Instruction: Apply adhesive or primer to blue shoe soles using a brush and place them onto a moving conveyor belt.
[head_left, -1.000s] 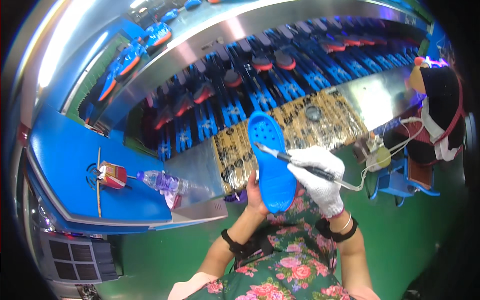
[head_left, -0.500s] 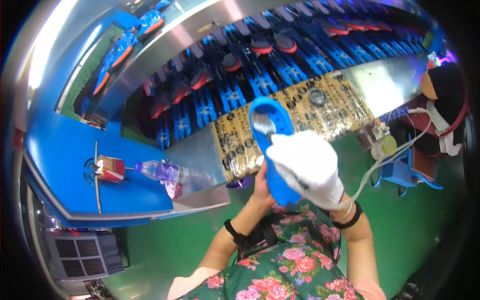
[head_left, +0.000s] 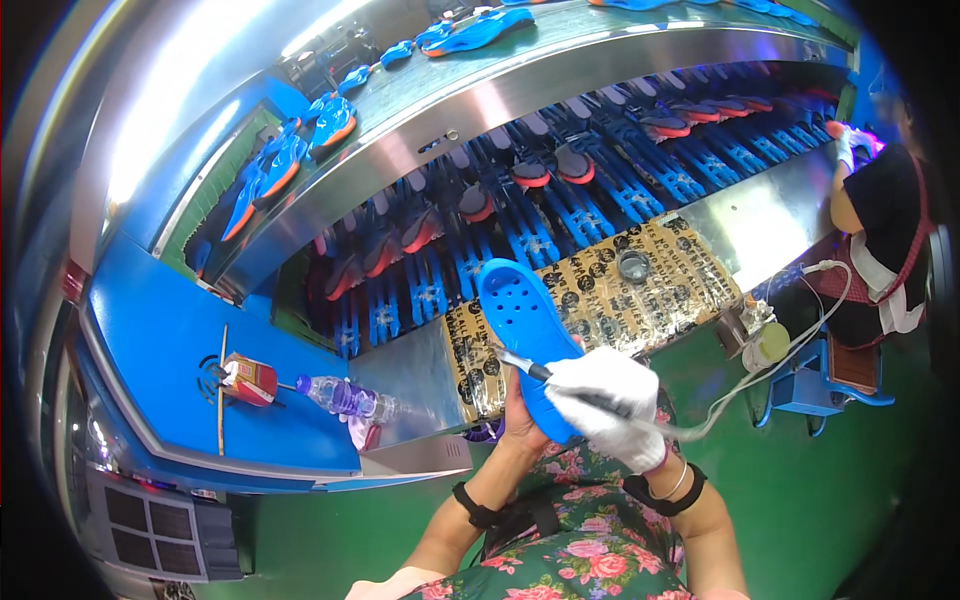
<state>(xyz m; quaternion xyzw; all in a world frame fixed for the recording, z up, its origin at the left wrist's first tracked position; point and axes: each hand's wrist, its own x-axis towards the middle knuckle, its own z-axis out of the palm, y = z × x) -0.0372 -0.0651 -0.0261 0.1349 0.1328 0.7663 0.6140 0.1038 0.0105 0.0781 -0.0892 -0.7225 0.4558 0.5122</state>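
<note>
A blue shoe sole (head_left: 520,300) with several small round holes in its front part is held up in front of me, toe end away. My bare left hand (head_left: 522,418) grips its left edge and underside near the heel, partly hidden behind it. My right hand (head_left: 608,400), in a white glove, is closed around the dark handle of a brush (head_left: 538,371). The pale bristles lie at the sole's left edge, about midway along; whether they touch cannot be made out. A pale hose (head_left: 715,405) runs from beside the brush handle to the right.
A bench covered in printed tape (head_left: 600,295) holds a small round dish (head_left: 634,266). Behind it stand racks of blue holders (head_left: 530,243) and a conveyor (head_left: 640,30) carrying blue-orange soles. A bottle (head_left: 345,395) and red box (head_left: 250,381) are left. A co-worker (head_left: 880,210) and green-lidded container (head_left: 771,342) are right.
The sole and both hands have shifted lower in the picture. The brush has moved from the sole's front part back to its left edge at the middle, uncovering the holes.
</note>
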